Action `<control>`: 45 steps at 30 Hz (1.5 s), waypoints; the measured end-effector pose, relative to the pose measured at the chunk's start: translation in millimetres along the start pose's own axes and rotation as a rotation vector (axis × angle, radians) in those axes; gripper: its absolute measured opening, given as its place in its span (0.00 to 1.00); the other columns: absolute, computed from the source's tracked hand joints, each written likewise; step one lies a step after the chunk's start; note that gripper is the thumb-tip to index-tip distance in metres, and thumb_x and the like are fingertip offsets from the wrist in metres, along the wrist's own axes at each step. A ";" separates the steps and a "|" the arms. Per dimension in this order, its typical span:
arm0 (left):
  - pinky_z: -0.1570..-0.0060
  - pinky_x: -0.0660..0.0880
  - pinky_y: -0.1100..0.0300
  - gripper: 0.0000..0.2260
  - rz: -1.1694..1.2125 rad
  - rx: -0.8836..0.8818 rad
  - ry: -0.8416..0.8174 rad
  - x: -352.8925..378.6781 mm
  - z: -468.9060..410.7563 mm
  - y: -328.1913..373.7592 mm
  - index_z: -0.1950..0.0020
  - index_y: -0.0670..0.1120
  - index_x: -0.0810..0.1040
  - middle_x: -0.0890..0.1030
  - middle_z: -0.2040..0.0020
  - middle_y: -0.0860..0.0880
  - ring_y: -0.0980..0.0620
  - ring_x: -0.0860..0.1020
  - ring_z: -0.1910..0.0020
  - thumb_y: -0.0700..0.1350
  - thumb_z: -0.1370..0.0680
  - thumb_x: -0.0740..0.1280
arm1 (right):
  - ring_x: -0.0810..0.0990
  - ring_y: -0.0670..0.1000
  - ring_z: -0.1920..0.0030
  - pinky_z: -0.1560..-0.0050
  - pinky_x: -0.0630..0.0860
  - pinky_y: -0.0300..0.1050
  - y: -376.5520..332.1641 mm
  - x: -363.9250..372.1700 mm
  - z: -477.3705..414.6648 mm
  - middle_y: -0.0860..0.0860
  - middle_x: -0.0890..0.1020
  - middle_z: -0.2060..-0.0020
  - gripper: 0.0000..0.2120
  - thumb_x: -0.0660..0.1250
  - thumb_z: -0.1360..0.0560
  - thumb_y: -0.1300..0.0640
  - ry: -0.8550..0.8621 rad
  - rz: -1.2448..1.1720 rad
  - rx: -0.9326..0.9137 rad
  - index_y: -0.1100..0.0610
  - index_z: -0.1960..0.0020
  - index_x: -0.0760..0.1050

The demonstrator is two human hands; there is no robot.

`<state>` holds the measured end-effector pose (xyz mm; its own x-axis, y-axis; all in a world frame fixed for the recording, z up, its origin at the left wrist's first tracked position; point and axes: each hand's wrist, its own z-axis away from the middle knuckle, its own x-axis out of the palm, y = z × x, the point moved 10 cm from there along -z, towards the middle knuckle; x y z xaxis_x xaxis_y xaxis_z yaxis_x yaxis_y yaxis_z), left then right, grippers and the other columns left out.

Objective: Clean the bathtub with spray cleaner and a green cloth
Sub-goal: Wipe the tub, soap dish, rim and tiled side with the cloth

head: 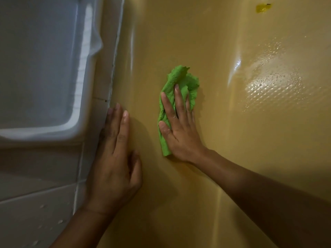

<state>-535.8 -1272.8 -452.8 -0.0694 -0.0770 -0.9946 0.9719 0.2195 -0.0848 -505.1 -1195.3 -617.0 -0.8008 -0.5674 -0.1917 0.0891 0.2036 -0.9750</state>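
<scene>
Yellow bathtub wall carries the green cloth, crumpled under the right hand — fingers spread, pressing it; left hand rests flat, fingers together, by the tiles. Wiping looks midway — droplets to the right seem unwiped

Much of the green cloth lies hidden beneath the right hand, pressed flat on the yellow bathtub; only its crumpled top and left border show. The right forearm is cut off by the right and bottom edges, and the left forearm, behind the left hand, by the bottom edge. A blurred white container runs out past the top and left edges. A yellow patch high on the tub surface, toward its upper right corner, is too small to identify.
</scene>
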 end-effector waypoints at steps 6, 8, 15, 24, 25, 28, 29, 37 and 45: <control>0.23 0.61 0.42 0.34 -0.049 0.018 0.025 0.2 -11.4 0.0 0.18 0.37 0.56 0.54 0.16 0.42 0.45 0.52 0.17 0.40 0.21 0.65 | 0.35 0.60 0.19 0.24 0.45 0.72 6.8 25.6 53.0 0.51 0.37 0.18 0.32 0.51 0.16 0.42 -0.103 0.048 -0.053 0.44 0.17 0.42; 0.23 0.62 0.40 0.34 -0.074 0.025 0.021 0.8 -16.1 1.1 0.18 0.37 0.56 0.55 0.16 0.41 0.44 0.53 0.17 0.41 0.21 0.65 | 0.36 0.60 0.19 0.23 0.45 0.71 21.9 35.3 75.3 0.50 0.36 0.18 0.32 0.52 0.16 0.42 -0.129 0.038 -0.018 0.42 0.17 0.41; 0.21 0.60 0.43 0.34 -0.127 0.019 0.022 1.5 -32.8 1.2 0.18 0.37 0.56 0.54 0.16 0.42 0.45 0.51 0.16 0.44 0.20 0.66 | 0.32 0.55 0.19 0.22 0.47 0.69 91.7 44.9 107.9 0.47 0.33 0.19 0.32 0.48 0.18 0.37 -0.129 0.010 0.268 0.39 0.18 0.37; 0.21 0.59 0.44 0.34 -0.092 0.015 0.034 -2.0 -51.2 1.8 0.18 0.37 0.57 0.55 0.16 0.42 0.45 0.51 0.16 0.43 0.21 0.66 | 0.29 0.54 0.20 0.22 0.39 0.67 121.9 8.7 20.5 0.40 0.30 0.21 0.32 0.41 0.21 0.34 -0.029 -0.047 0.417 0.36 0.19 0.35; 0.20 0.58 0.44 0.34 -0.088 0.013 0.035 -2.4 -52.6 1.7 0.18 0.37 0.57 0.55 0.16 0.42 0.45 0.51 0.16 0.43 0.22 0.66 | 0.30 0.55 0.20 0.21 0.39 0.66 116.6 3.5 6.4 0.41 0.31 0.20 0.32 0.41 0.21 0.34 -0.003 -0.070 0.414 0.36 0.19 0.37; 0.20 0.57 0.46 0.34 -0.073 0.015 0.040 -4.0 -56.2 2.9 0.18 0.37 0.57 0.55 0.16 0.41 0.44 0.51 0.16 0.42 0.22 0.65 | 0.33 0.55 0.19 0.20 0.39 0.64 91.5 -12.0 -30.8 0.45 0.34 0.19 0.31 0.41 0.19 0.36 0.072 -0.094 0.353 0.40 0.18 0.40; 0.20 0.57 0.45 0.34 -0.066 0.017 0.042 -4.3 -57.2 3.1 0.18 0.37 0.57 0.55 0.17 0.41 0.44 0.50 0.16 0.41 0.22 0.65 | 0.34 0.55 0.19 0.21 0.40 0.65 80.8 -15.8 -41.2 0.45 0.35 0.18 0.31 0.42 0.18 0.36 0.086 -0.085 0.312 0.40 0.17 0.41; 0.21 0.58 0.41 0.31 -0.033 0.048 0.056 -4.7 -67.3 4.9 0.19 0.36 0.59 0.56 0.17 0.40 0.43 0.51 0.17 0.38 0.21 0.63 | 0.33 0.57 0.19 0.23 0.46 0.72 1.5 -33.2 -75.8 0.46 0.37 0.18 0.30 0.49 0.16 0.41 0.064 -0.030 0.038 0.41 0.17 0.43; 0.21 0.58 0.40 0.29 -0.027 0.054 0.058 -5.1 -85.2 5.5 0.19 0.36 0.60 0.57 0.17 0.40 0.43 0.52 0.17 0.37 0.20 0.63 | 0.35 0.59 0.19 0.24 0.49 0.74 -11.1 -22.0 -45.0 0.49 0.38 0.18 0.30 0.49 0.16 0.41 -0.027 0.009 -0.067 0.42 0.17 0.42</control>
<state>-549.2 -1188.3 -453.3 -0.1068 -0.0255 -0.9940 0.9801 0.1656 -0.1096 -515.2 -1149.2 -596.9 -0.7840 -0.5864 -0.2038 0.0552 0.2612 -0.9637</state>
